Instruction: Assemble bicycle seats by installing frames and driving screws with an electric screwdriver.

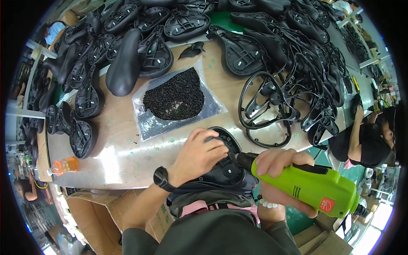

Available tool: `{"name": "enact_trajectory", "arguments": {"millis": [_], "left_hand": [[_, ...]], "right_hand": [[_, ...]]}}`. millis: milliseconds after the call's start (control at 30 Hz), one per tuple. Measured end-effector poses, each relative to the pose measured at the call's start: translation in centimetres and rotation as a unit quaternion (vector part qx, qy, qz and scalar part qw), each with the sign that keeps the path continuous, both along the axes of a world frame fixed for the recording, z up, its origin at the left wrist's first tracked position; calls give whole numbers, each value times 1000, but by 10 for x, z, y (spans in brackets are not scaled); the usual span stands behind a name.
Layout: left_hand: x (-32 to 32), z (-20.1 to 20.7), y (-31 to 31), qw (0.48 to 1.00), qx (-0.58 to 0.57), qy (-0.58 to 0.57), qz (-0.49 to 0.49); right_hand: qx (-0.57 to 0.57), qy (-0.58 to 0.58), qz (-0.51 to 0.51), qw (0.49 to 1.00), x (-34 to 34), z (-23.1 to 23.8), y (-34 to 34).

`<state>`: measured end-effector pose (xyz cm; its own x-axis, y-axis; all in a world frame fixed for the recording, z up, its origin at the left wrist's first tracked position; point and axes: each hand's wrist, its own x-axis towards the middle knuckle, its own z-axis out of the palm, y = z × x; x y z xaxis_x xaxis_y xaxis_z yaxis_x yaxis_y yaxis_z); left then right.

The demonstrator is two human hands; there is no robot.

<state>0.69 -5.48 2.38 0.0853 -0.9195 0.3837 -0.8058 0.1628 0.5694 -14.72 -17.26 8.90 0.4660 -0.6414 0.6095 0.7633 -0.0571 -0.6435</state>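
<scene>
My right hand point(282, 163) is wrapped around a lime-green electric screwdriver point(316, 187), held nearly level with its black nose toward the left. Its tip meets the underside of a black bicycle saddle point(229, 170), which lies upturned against my lap at the table's front edge. Over the saddle's left side, my left hand point(200, 153) is closed, with its fingers bent; whatever they hold is hidden. Beyond it, an open clear plastic bag point(208, 102) on the table carries a heap of small black screws point(174, 95).
Several black saddles point(155, 53) crowd the back and left of the table point(114, 144). Black frame-like rings point(265, 102) pile up at the right. An orange bottle point(65, 165) lies at the left edge, above a cardboard box point(93, 212). Another person point(363, 140) works at far right.
</scene>
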Motion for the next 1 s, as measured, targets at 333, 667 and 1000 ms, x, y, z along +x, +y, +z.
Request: {"name": "enact_trajectory", "arguments": {"millis": [333,667,1000], "left_hand": [[-17,-5,-7,999,6,43,-11],[-39,1,24,999,13,35,-13],[-49,-10,63,988,70,-24,-134]], "right_hand": [[28,21,-3,999,-9,-4,3],[96,58,2,994,-40,-19,3],[92,133,-29,986,-45,-43,3]]}}
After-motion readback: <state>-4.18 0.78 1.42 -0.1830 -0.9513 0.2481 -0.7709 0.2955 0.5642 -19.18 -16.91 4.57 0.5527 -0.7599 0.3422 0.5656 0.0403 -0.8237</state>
